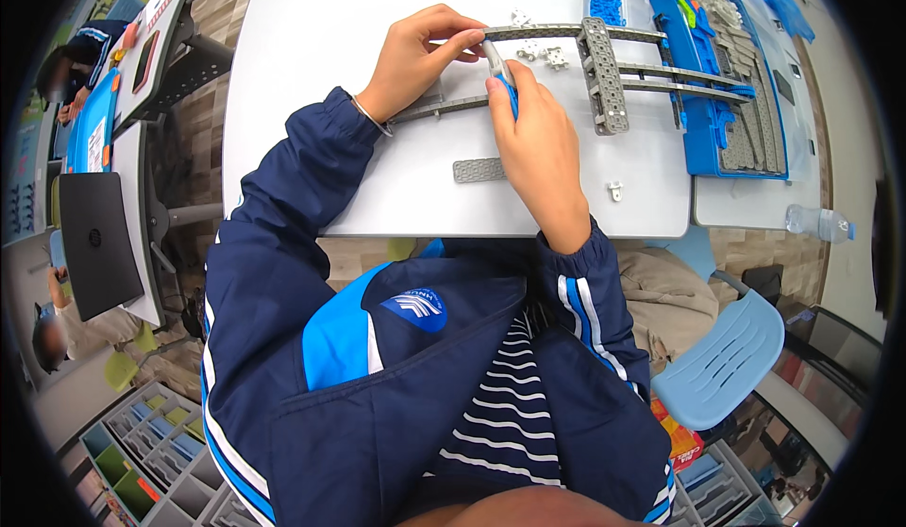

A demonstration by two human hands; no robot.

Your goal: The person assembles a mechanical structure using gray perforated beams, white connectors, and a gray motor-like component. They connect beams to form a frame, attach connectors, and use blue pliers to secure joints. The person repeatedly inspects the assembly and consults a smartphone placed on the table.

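My right hand (540, 140) is closed around a grey-and-blue hand tool (497, 63), whose exact kind I cannot make out. The tool's grey end reaches up to the tip of a long grey perforated beam (533, 32). My left hand (412, 60) pinches at that same tip with thumb and fingers. Rightward, the beam runs to a wide grey perforated plate (604, 76) standing across several beams of a frame. Another grey beam (442, 108) passes below my left hand, its right end hidden by my right hand. Nearer me lies a short grey plate (479, 169).
Small white connectors (555, 58) lie beyond my right hand, and a white bracket (615, 190) by the front edge. A small tub of blue pieces (605, 5) and a blue parts box (700, 140) stand at right. A plastic bottle (819, 223) lies farther right.
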